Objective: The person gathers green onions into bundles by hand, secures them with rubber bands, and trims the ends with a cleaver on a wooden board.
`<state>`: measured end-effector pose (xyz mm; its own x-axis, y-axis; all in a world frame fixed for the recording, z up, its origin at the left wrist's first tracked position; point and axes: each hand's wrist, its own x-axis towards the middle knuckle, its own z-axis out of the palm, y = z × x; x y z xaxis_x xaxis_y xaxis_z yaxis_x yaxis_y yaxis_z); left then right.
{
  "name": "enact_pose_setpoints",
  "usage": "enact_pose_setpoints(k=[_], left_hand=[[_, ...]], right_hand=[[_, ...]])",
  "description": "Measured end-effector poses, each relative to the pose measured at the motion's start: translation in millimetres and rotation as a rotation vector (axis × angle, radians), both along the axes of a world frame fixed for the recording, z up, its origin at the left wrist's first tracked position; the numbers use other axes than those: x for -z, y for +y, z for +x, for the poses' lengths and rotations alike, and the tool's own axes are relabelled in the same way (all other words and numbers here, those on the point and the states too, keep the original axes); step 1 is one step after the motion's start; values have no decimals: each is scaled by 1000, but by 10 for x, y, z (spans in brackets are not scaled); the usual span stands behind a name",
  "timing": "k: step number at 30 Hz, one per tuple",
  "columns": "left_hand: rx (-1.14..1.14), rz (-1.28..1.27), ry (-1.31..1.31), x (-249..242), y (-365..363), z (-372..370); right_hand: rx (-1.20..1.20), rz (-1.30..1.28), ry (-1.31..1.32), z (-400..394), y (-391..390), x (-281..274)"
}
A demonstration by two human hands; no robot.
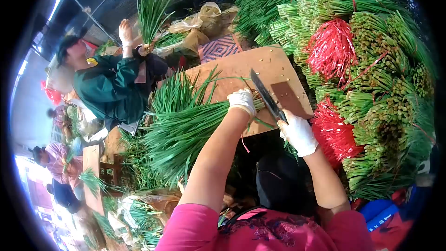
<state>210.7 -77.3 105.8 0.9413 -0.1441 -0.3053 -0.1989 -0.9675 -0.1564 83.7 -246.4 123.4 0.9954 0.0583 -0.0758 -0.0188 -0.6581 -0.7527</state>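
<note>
My left hand, in a white glove, is closed around the stem end of a bunch of garlic chives. The long green leaves fan out to the left, past the edge of the wooden table. A big knife is in my right hand, also gloved, with the fingers wrapped round its handle. Its dark blade slants up and left over the tabletop, right beside the stem ends. On the wood lies a brown rectangular piece, with small cut bits scattered around it.
Tied garlic chive bundles are piled high on the right. Red plastic ties hang against that pile. At left, a person in a green jacket holds up a bunch of greens. A patterned red mat lies beyond the table.
</note>
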Motion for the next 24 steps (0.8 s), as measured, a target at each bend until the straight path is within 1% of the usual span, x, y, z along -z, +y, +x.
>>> enact_pose_setpoints(k=[2,3,6,9,12,14,15,16,18,19,22,23,24], left_hand=[[4,-34,-28,24,9,-1],[6,-50,-41,24,20,-11],[16,-57,-28,22,49,1],[38,-96,59,-33,85,23],[48,-138,65,-41,110,24],[62,-131,21,20,105,19],[69,-128,0,66,100,9],[54,-121,-27,89,123,15],[43,-108,-78,130,131,20],[45,-139,-35,118,121,39],[25,-122,-45,91,90,-9],[-12,-191,115,-140,119,-61],[0,-225,13,-201,194,-139]], right_hand=[[8,38,134,-51,56,-58],[14,83,139,-65,89,-20],[-3,107,160,-63,111,-21],[-52,13,157,23,105,33],[-27,221,285,94,188,-41],[19,456,368,303,287,448],[44,361,443,411,440,420],[66,263,354,604,488,957],[55,264,314,594,535,702],[112,180,315,650,528,795],[94,586,407,616,345,885],[108,710,443,594,259,875],[149,574,483,593,145,779]])
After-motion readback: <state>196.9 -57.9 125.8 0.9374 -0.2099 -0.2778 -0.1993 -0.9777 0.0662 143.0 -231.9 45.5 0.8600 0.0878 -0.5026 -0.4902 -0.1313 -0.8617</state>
